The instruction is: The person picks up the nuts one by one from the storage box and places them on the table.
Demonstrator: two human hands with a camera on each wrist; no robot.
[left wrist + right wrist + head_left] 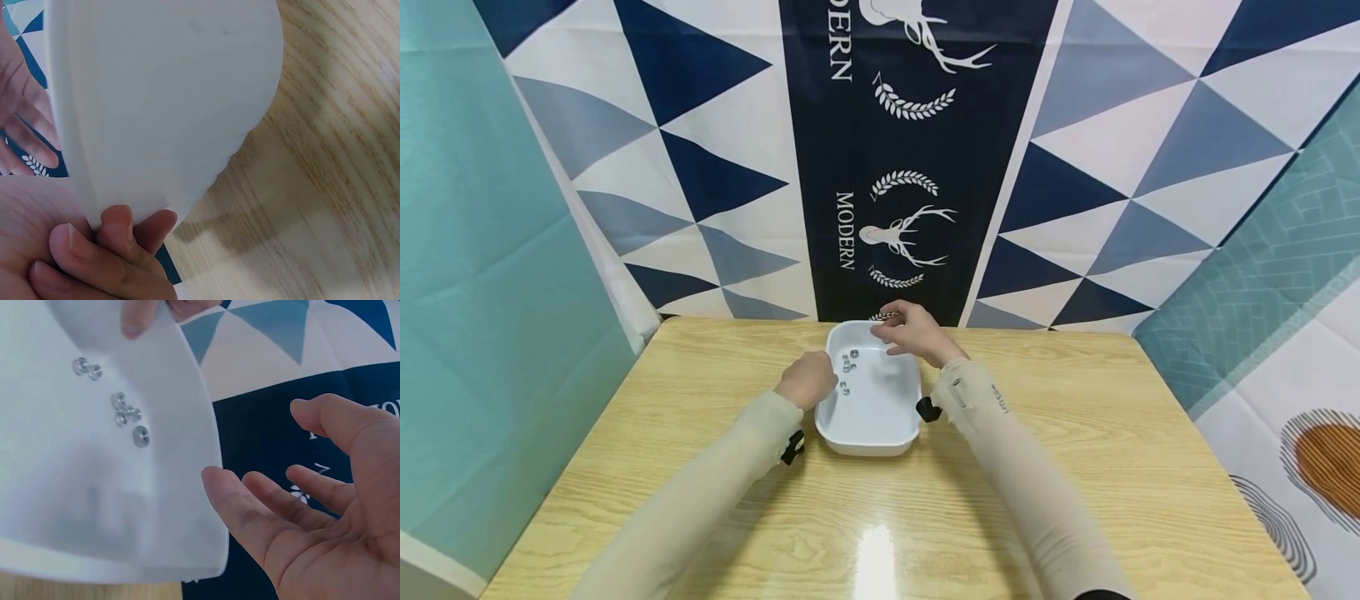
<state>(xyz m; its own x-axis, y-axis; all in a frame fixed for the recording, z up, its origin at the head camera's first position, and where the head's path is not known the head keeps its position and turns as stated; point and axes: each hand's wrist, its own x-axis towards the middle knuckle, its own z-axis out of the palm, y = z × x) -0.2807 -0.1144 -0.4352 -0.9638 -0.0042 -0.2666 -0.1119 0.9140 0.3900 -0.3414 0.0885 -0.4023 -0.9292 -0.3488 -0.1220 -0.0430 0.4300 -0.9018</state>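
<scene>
While the left hand (808,379) pinches the white tray (880,408) by its rim near the frame's centre, the right hand (917,335) is loosely spread, gripping nothing — so a lopsided tug could tip the tray, spilling the small shiny pieces (846,367) at its upper left.

Wood table (1150,467) is backed by cloth (880,150) printed with blue-white triangles (681,63) and dark deer band (985,142); teal sheet (497,275) is seen left; glare (876,558) is caught on table.
</scene>
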